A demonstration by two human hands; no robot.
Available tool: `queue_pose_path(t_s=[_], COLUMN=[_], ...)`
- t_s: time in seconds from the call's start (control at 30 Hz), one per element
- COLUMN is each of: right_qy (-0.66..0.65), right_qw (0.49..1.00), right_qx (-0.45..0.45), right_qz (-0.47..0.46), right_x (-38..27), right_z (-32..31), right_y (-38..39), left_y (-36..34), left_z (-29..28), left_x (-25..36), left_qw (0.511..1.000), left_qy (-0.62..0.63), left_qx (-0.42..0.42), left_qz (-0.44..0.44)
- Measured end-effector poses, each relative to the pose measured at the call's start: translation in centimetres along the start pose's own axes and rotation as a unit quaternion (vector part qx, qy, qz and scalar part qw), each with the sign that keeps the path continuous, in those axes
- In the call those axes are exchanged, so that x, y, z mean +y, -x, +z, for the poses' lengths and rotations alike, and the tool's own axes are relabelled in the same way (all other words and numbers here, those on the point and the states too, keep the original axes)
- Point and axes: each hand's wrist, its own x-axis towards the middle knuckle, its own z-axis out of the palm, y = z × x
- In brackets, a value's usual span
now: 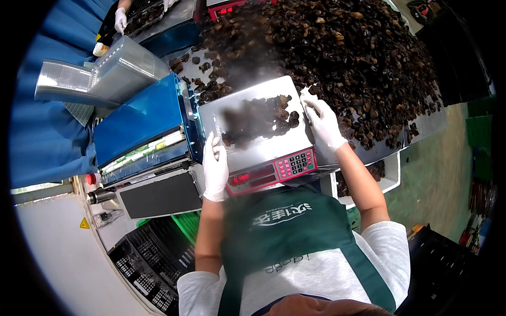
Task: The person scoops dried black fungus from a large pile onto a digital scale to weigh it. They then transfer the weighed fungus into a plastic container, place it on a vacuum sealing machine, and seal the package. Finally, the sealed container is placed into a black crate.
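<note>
Two gloved hands are apart, left hand (215, 171) and right hand (324, 124) at opposite edges of a silver scale (274, 145), grip unclear, with dark dried pieces (261, 118) on it between them, longest left to right.

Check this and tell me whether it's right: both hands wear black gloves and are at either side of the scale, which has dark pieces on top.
Not quite: the gloves are white, not black, as the head view shows. The left hand and right hand are indeed at either side of the scale, with dark pieces on top.
</note>
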Motion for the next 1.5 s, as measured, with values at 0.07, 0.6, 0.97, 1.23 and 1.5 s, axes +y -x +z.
queue_pose_path(t_s=[0.07, 0.6, 0.97, 1.23, 1.5], right_qy=[-0.059, -0.228, -0.235, -0.026, 0.277], right_qw=[0.994, 0.957, 0.927, 0.964, 0.829], right_qx=[-0.042, -0.181, -0.292, -0.265, -0.304], right_qz=[0.079, 0.015, -0.011, -0.027, -0.378], right_x=[0.1, -10.6, -25.1, -25.7, -27.5], right_z=[0.2, 3.2, 27.6, 34.2, 27.4], right_y=[1.1, -4.8, -7.8, -5.9, -3.2], left_y=[-0.6, 1.1, -12.3, -17.0, -14.6], left_z=[-0.5, -10.6, -37.9, -44.9, -52.0], left_x=[-0.9, 4.8, 0.0, -5.0, -0.2], left_qw=[0.999, 0.992, 0.998, 0.98, 0.714], left_qy=[-0.003, 0.123, -0.005, -0.193, -0.517], left_qx=[-0.031, 0.02, 0.057, -0.039, -0.252], left_qz=[-0.022, -0.004, -0.037, 0.008, 0.399])
